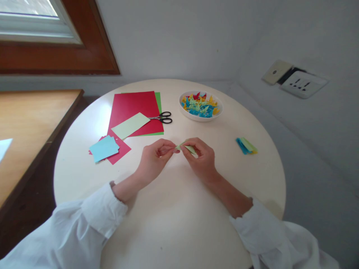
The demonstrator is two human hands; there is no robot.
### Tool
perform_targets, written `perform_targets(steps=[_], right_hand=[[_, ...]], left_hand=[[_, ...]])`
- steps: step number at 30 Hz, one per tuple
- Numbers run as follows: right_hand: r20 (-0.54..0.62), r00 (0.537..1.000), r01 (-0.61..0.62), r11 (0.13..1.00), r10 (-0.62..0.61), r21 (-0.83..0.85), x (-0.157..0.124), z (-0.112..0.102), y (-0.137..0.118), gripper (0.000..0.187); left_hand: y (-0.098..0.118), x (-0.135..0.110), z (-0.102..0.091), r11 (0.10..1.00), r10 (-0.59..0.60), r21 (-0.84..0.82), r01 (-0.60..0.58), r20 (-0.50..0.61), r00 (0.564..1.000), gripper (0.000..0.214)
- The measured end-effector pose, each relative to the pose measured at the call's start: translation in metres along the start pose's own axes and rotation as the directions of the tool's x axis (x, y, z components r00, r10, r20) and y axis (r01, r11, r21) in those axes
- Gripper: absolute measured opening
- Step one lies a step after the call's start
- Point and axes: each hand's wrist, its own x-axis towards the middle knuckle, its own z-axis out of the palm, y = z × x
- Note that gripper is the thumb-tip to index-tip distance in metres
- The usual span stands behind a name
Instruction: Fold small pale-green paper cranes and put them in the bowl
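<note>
Over the middle of the white table, a small light green folded paper (pixel 190 149) is pinched between both hands. My left hand (pixel 158 155) closes thumb and fingers on its left end. Gripping the right part, my right hand (pixel 200 157) hides some of the paper with its thumb and fingers. The exact folded shape is too small and covered to make out. Beyond the hands, a white bowl (pixel 202 119) holds many small folded paper pieces (pixel 200 104) in blue, yellow, red and light green.
On the left lie red sheets (pixel 131 104) over a green one, with a light green strip (pixel 131 125) and black-handled scissors (pixel 165 117). Nearer are blue paper squares (pixel 104 149) on red ones (pixel 122 149). Folded strips (pixel 246 145) rest at right on the round table (pixel 174 231).
</note>
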Motion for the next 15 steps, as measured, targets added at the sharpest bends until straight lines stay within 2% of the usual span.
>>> perform_targets(steps=[15], right_hand=[[0.017, 1.000, 0.013, 1.000, -0.013, 0.001, 0.0002, 0.0014, -0.0012, 0.004]], left_hand=[[0.0077, 0.0018, 0.0049, 0.990, -0.061, -0.126, 0.061, 0.002, 0.998, 0.029]])
